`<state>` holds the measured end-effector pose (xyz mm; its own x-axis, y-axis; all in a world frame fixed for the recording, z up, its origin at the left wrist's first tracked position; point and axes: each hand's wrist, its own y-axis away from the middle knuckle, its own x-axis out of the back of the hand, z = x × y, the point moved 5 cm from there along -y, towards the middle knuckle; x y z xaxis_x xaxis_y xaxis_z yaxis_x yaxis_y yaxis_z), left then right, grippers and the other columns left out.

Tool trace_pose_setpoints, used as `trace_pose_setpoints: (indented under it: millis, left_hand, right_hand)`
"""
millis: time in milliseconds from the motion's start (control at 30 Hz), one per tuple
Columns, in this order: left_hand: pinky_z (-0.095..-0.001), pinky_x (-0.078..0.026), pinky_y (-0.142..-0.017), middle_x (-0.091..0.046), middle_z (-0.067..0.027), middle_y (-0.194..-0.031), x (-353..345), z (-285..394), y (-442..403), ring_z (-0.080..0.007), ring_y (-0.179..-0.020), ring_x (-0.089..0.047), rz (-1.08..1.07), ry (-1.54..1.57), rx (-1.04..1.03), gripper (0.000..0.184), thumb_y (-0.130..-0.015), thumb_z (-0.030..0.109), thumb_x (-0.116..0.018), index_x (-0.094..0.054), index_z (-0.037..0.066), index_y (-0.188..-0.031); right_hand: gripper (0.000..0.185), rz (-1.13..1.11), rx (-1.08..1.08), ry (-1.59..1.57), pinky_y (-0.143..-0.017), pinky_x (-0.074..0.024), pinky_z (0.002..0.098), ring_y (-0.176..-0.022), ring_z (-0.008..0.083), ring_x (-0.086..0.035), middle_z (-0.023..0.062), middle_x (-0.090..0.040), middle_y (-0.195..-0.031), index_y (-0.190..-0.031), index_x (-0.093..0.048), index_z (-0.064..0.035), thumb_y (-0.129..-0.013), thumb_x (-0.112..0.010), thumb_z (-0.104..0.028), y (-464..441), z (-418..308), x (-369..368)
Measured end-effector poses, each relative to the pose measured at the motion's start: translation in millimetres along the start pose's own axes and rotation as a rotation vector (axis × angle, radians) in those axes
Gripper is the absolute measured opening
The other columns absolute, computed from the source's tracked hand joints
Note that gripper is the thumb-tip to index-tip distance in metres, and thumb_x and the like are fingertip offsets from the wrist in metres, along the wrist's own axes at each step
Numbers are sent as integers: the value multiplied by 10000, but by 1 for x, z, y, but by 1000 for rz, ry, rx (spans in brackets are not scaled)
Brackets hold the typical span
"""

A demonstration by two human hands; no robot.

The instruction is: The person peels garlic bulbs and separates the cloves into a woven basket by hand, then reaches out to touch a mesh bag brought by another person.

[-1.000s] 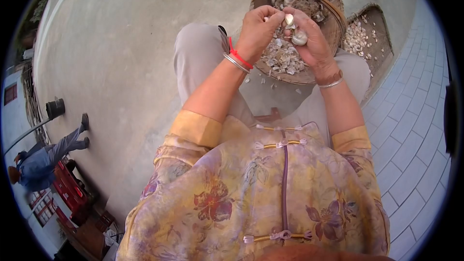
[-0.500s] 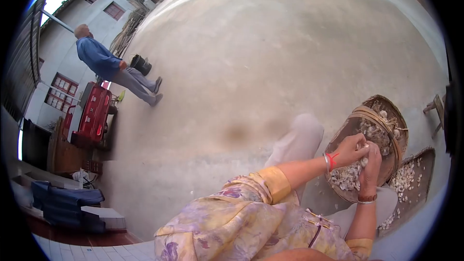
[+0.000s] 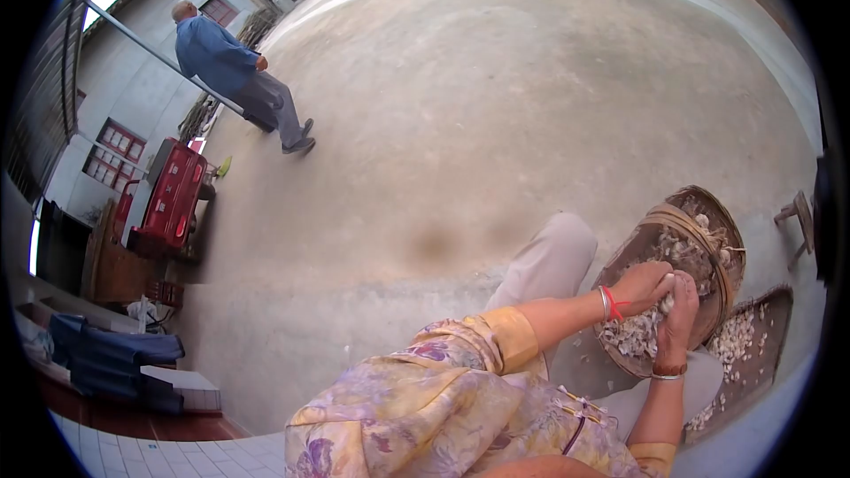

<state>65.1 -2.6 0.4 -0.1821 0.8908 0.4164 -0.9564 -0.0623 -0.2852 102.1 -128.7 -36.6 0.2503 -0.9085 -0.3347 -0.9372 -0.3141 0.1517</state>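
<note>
Close together over a wicker basket (image 3: pixel 623 269), both my hands have their fingers closed around a small whitish garlic bulb (image 3: pixel 667 304), mostly hidden by the fingers. My left hand (image 3: pixel 639 288), with a red string and a silver bangle at its wrist, reaches in from the left. My right hand (image 3: pixel 676 319), with a brown band and a bangle at its wrist, comes up from below. Under them, the basket holds garlic bulbs (image 3: pixel 704 221) with dry stalks and a heap of papery skins (image 3: pixel 630 335). Its curved handle (image 3: pixel 719 270) arches across it.
Loose garlic cloves (image 3: pixel 733 336) lie in a flat woven tray beside the basket. A wooden stool (image 3: pixel 799 219) stands at the right. Across the yard are a person in blue (image 3: pixel 212 57), a red vehicle (image 3: pixel 173 199) and dark blue cloth (image 3: pixel 111 358).
The person in blue has stepped farther along the yard, and the black bucket is now out of sight. My hands stay together over the basket with little visible movement. The view has shifted slightly.
</note>
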Motion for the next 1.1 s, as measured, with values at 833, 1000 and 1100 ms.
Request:
trace_pose_setpoints:
  millis: [833, 1000, 1100]
  left_hand:
    - [-197, -286, -424, -477, 77, -594, -14, -45, -1, -13, -484, -386, 4, 655, 482, 198, -953, 242, -551, -569, 112, -805]
    - [-198, -268, -421, -424, 92, -571, -12, -42, 1, -15, -474, -352, 27, 663, 476, 204, -963, 277, -530, -578, 122, -839]
    - [-201, -262, -416, -417, 95, -564, -12, -41, 1, -14, -469, -345, 8, 673, 475, 208, -959, 284, -534, -571, 122, -833]
  right_hand:
    - [82, 12, -78, -17, -612, -473, 225, -686, 71, -531, 0, -572, -816, -945, -597, -42, -902, -548, -92, 10, -19, -12]
    - [85, -4, -77, -5, -615, -480, 227, -690, 72, -536, 7, -579, -825, -944, -600, -40, -893, -556, -93, 10, -16, -9]
    - [89, -1, -92, 2, -616, -485, 231, -699, 74, -536, 6, -575, -824, -945, -604, -40, -894, -550, -88, 11, -17, -10]
